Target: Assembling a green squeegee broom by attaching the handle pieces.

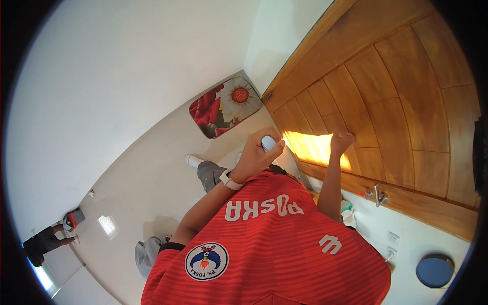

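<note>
My left hand (256,156), with a pale watch band (231,180) at the wrist, is closed round an upright object with a smooth, pale blue-white rounded top (268,143). The fingers hide the rest of it, so its kind does not show. My right hand (342,144) is curled closed in front of the brown wooden door (381,101), beside a bright yellow patch of light on its panels. Whether it touches the door I cannot tell, and whatever it may hold is hidden.
A metal door handle (377,195) sticks out at the right. A flower-print mat (226,107) lies in the corner, near my socked foot (193,161). Grey cloth (147,254) is at lower left. Farther left is a person in dark clothes (43,245). A round dark-blue object (434,270) is at lower right.
</note>
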### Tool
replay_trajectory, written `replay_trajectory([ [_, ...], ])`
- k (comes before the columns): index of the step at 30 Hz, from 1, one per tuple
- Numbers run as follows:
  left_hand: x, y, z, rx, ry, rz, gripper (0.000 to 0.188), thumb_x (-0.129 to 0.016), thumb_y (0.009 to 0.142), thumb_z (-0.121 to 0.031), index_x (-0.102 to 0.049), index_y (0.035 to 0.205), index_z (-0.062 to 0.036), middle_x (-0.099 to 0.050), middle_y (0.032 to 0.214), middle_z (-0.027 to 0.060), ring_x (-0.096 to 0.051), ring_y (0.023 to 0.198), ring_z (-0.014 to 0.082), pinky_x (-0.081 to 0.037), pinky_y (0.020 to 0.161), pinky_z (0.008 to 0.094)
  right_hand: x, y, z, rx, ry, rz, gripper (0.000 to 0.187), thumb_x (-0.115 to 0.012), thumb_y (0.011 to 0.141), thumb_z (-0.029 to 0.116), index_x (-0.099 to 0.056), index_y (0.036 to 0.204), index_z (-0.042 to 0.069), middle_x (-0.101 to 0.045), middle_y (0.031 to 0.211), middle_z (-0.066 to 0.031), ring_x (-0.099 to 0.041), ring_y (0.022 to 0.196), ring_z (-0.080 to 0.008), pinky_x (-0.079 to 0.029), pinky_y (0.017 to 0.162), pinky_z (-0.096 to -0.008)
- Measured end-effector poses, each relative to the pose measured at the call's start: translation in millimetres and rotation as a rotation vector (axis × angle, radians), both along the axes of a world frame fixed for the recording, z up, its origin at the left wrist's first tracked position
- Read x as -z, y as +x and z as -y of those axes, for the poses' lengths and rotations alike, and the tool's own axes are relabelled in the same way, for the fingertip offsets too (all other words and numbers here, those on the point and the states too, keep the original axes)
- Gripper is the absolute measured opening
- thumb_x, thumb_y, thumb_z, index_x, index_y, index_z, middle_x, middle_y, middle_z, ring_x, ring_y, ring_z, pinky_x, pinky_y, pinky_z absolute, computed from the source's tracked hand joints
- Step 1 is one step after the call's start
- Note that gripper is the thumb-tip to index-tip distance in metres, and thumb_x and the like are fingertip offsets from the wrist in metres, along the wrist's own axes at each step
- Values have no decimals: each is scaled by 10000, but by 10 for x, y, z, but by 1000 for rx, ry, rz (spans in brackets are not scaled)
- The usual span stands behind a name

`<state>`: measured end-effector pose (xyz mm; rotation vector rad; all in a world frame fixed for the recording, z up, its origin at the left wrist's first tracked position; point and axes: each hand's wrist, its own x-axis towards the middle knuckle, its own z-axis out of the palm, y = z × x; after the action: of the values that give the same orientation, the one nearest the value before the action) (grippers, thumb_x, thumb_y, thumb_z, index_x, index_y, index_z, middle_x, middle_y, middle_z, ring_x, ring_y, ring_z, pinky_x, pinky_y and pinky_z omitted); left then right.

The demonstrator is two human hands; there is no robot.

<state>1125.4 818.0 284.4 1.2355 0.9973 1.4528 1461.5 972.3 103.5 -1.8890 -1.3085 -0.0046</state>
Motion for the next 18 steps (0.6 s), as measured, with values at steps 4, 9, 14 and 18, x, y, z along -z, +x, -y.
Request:
replay_trajectory([
  [4,30,-4,14,-7,-9,-94,167,-670,900,-70,-538,812,-19,-554,726,8,-500,661,68,-402,584,249,-68,-18,-71,12,9,-231,492,-741,785,260,-424,947,-80,-456,1043,-259,-485,1018,-362,-437,895,-475],
  [9,-4,10,56,20,-35,-44,163,-651,909,-56,-527,808,-23,-547,742,10,-482,668,74,-384,596,248,-30,47,-83,40,62,-251,490,-741,792,279,-434,945,-70,-465,1041,-249,-512,987,-354,-445,885,-461],
  [14,46,3,81,-6,-25,-54,158,-662,892,-60,-538,799,-29,-561,710,5,-504,642,64,-397,571,248,-83,-29,-80,54,65,-215,499,-748,787,297,-436,922,-68,-474,993,-227,-520,937,-338,-459,846,-448],
  [18,94,23,116,-15,-44,-26,161,-660,895,-67,-542,793,-27,-560,711,1,-500,642,64,-395,571,246,23,-1,-133,29,99,-201,499,-754,771,296,-428,905,-58,-473,969,-214,-522,907,-329,-466,815,-446],
])
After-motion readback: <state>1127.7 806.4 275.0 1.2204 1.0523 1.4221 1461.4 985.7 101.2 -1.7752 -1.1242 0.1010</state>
